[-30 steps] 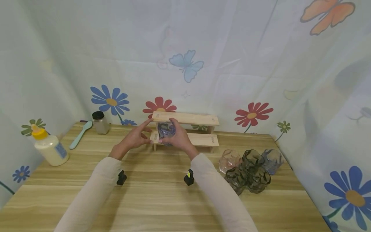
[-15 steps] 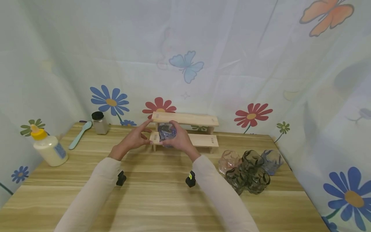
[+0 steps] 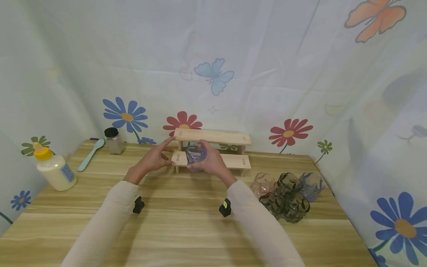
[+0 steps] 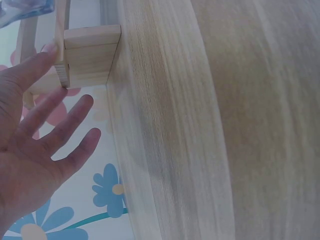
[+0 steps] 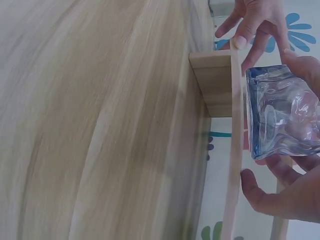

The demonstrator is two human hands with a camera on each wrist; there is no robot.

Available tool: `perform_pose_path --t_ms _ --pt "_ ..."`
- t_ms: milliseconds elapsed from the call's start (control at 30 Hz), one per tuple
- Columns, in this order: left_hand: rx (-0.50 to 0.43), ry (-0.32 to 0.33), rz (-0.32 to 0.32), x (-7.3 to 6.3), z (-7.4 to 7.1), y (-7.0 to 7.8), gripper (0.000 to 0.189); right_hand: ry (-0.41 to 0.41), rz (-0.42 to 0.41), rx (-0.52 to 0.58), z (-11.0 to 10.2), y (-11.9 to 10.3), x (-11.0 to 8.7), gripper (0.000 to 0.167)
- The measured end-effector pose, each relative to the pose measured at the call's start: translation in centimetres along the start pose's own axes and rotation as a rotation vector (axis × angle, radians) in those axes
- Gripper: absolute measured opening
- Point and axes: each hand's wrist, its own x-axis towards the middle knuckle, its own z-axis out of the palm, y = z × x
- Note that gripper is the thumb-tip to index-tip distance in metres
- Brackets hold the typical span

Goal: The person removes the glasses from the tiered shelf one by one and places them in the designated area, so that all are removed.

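Note:
In the head view, a two-tier wooden rack (image 3: pixel 233 160) stands at the table's back. My right hand (image 3: pixel 213 161) grips a clear bluish glass (image 3: pixel 194 151), fingers and thumb round its sides. The right wrist view shows the glass upright, its thick base (image 5: pixel 254 115) close against the lower board (image 5: pixel 235 150); I cannot tell whether it touches. My left hand (image 3: pixel 154 160) reaches to the rack's left end. In the left wrist view, its thumb (image 4: pixel 37 67) rests at the lower board's end and the other fingers (image 4: pixel 70 120) extend loosely.
Right of the rack sit several tumblers: a pinkish one (image 3: pixel 263 184), dark grey ones (image 3: pixel 289 183) and a bluish one (image 3: pixel 313 185). At the left are a yellow-capped bottle (image 3: pixel 57 173), a mint spoon (image 3: pixel 90 155) and a black-lidded jar (image 3: pixel 114 142). A printed curtain (image 3: pixel 150 55) hangs behind.
My right hand has moved slightly to the right, and the glass has shifted right along the lower board with it. My left hand stays at the rack's left end.

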Motion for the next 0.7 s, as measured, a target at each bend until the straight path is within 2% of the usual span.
perform_pose_path --t_ms 233,467,700 --pt "0.002 0.0 0.008 0.1 0.1 -0.1 0.1 0.028 -0.027 0.016 -1.3 0.2 -0.7 0.099" --pt "0.011 -0.001 0.016 0.1 0.0 -0.1 0.1 0.04 -0.001 -0.006 -2.7 0.2 -1.9 0.099" --pt "0.01 -0.001 0.018 0.1 -0.1 -0.2 0.1 0.053 -0.024 -0.024 -4.0 0.4 -3.0 0.096"
